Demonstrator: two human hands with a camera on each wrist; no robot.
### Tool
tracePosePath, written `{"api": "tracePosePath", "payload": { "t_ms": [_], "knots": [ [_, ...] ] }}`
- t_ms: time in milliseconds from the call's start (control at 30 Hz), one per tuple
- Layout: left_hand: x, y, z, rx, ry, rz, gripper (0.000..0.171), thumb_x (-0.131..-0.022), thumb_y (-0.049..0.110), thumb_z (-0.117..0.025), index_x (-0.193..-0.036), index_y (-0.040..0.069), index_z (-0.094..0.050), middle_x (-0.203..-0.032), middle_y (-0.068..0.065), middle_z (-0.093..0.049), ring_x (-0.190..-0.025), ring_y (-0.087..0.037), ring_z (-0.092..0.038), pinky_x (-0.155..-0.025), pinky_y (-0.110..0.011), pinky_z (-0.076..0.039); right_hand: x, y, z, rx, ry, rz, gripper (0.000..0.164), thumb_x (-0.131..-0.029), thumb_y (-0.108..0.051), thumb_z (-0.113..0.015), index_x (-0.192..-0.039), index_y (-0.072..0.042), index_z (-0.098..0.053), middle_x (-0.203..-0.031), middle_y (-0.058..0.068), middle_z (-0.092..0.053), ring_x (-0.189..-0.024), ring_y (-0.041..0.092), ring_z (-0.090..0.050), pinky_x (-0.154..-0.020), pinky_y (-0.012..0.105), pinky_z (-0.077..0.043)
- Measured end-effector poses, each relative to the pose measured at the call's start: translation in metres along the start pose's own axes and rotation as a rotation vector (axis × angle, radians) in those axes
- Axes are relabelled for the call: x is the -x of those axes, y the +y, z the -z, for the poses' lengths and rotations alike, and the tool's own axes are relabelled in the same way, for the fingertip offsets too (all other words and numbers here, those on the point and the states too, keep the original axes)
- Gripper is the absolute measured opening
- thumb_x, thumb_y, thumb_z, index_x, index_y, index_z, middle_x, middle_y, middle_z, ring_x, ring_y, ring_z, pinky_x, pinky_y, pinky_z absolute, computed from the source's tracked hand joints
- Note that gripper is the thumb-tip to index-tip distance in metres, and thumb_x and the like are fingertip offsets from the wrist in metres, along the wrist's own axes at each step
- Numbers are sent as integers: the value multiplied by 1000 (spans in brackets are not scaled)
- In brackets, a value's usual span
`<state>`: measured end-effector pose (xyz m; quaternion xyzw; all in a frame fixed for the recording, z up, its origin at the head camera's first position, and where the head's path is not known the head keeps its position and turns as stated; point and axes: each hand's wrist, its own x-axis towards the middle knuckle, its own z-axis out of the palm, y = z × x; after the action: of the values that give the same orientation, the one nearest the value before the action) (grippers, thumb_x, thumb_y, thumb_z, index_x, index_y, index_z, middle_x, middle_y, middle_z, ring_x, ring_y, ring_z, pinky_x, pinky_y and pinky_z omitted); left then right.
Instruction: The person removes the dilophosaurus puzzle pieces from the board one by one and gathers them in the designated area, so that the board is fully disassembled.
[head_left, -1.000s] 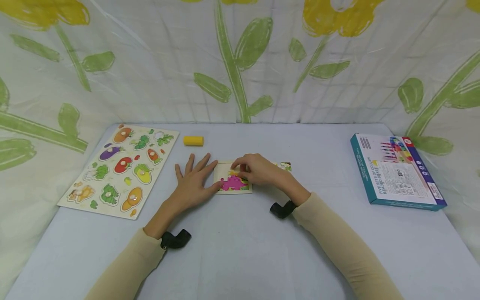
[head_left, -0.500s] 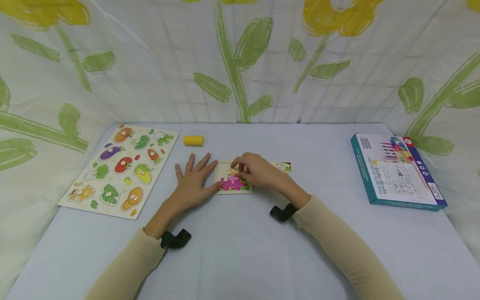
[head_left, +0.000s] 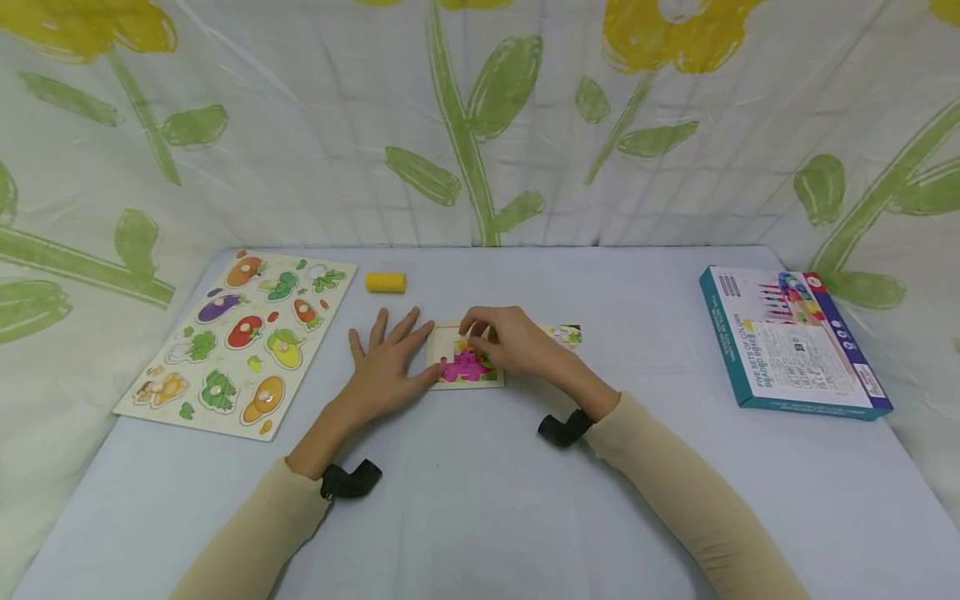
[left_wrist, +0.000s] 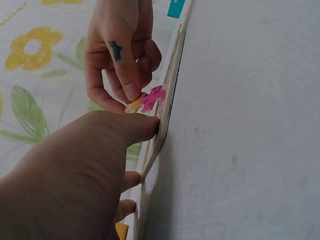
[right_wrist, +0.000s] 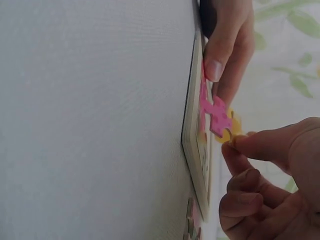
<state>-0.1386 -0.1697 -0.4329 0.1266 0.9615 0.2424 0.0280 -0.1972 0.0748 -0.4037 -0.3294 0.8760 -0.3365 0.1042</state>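
Observation:
A small wooden puzzle board point(head_left: 467, 385) lies mid-table, with pink dinosaur pieces in its lower part. My left hand point(head_left: 386, 367) rests on its left side, fingers spread and straight, thumb on the frame. Over the board, my right hand point(head_left: 513, 337) pinches a pink and yellow jigsaw piece point(right_wrist: 220, 117) between thumb and index finger. In the right wrist view the piece is tilted up from the board, its lower knob close to the pink pieces; I cannot tell if they touch. Loose puzzle pieces point(head_left: 567, 334) lie right of the board, partly behind the right hand.
A vegetable peg puzzle board point(head_left: 255, 337) lies at the left. Behind the left hand is a yellow cylinder point(head_left: 386, 282). A teal-edged toy box point(head_left: 795, 342) lies at the right. A flower-printed sheet point(head_left: 555, 200) hangs along the table's back edge.
The pinched piece's tilt over the board has altered slightly, with the right fingers shifting a little. The left hand has stayed in place.

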Motion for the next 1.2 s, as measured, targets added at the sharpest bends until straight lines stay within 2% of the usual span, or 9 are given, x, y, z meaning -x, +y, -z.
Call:
{"api": "tracePosePath", "payload": {
  "t_ms": [233,433,733,967,1200],
  "knots": [
    [1,-1,0,-3,2,0,78,-98,58,-63,-162,18,-45,-177,-12,-26,-165,-52,1,-116,-87,12,2,-2,-1,-16,13,-29,14,-105,-14,-65,-117,-14,-70,-104,7,-78,-74,11,-67,-70,25,-55],
    [1,-1,-1,2,-3,4,77,-98,57,-64,-162,18,-45,-177,-12,-26,-165,-52,1,-117,-86,12,7,-2,1,-71,50,-44,14,-103,-13,-67,-116,-12,-71,-103,8,-78,-70,11,-64,-68,26,-53],
    [1,0,-1,0,-6,10,78,-98,57,-63,-163,18,-44,-178,-11,-25,-165,-51,3,-117,-85,13,21,6,16,-116,61,-77,14,-102,-12,-67,-115,-12,-72,-102,7,-77,-63,14,-60,-60,29,-54],
    [1,1,0,10,-6,6,78,-98,57,-63,-163,18,-43,-178,-11,-24,-165,-51,3,-117,-85,14,41,22,32,-82,84,-81,12,-101,-11,-68,-111,-13,-74,-100,3,-78,-78,16,-62,-69,30,-52],
    [1,0,-1,12,-6,9,78,-98,56,-64,-163,18,-43,-178,-11,-24,-165,-50,4,-117,-85,14,61,34,45,-66,78,-146,11,-101,-14,-69,-109,-18,-75,-99,1,-77,-80,19,-61,-70,31,-51]
  ]
}}
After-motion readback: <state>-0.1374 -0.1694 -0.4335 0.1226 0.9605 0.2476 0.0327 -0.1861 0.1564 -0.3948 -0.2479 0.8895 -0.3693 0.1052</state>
